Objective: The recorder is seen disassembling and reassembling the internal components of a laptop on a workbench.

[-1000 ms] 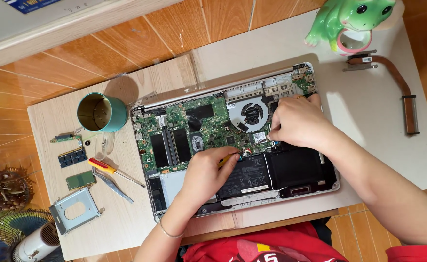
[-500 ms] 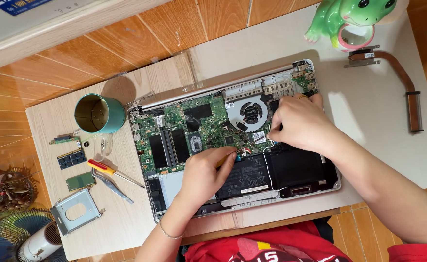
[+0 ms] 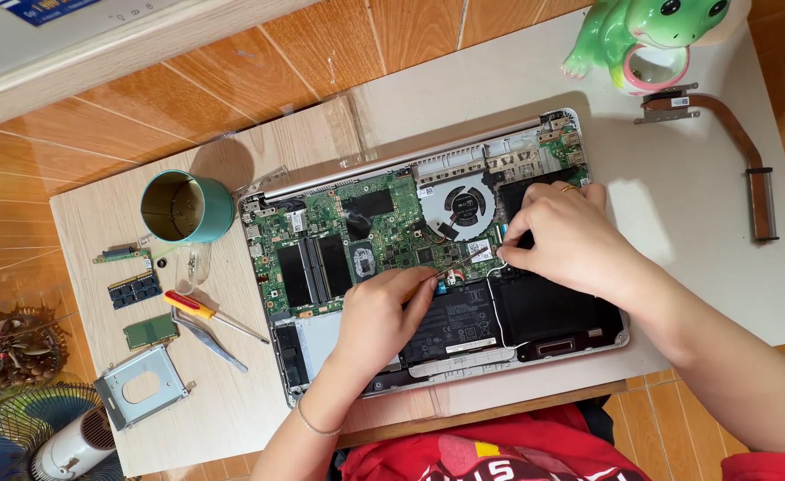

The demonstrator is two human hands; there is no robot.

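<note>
We work at a pale wood-grain table (image 3: 232, 419) standing on an orange-brown tiled floor (image 3: 188, 98), and on it, largest of all, lies the silver laptop with its bottom cover off (image 3: 428, 258), green circuit board, round fan and black flat battery laid bare. Our right hand (image 3: 566, 236) rests over the laptop's right half just beside the fan, its fingers (image 3: 510, 258) pinched almost shut on a thin white wire at the battery's upper edge. Our left hand (image 3: 379, 316) lies over the battery's left end, fingers curled tight around a slim tool (image 3: 450, 267) whose tip points up and right toward the right hand; most of the tool is hidden in the fist. At the top right sits a green ceramic frog figure (image 3: 651, 31), and near it a copper heat pipe with black end plates (image 3: 722, 142). Left of the laptop stands a teal metal cup (image 3: 188, 207). Below it, well apart from our hands, lie a grey metal drive bracket (image 3: 141, 387), a red-and-yellow-handled screwdriver (image 3: 205, 312), steel tweezers (image 3: 210, 343) and two small green memory modules (image 3: 136, 289).
</note>
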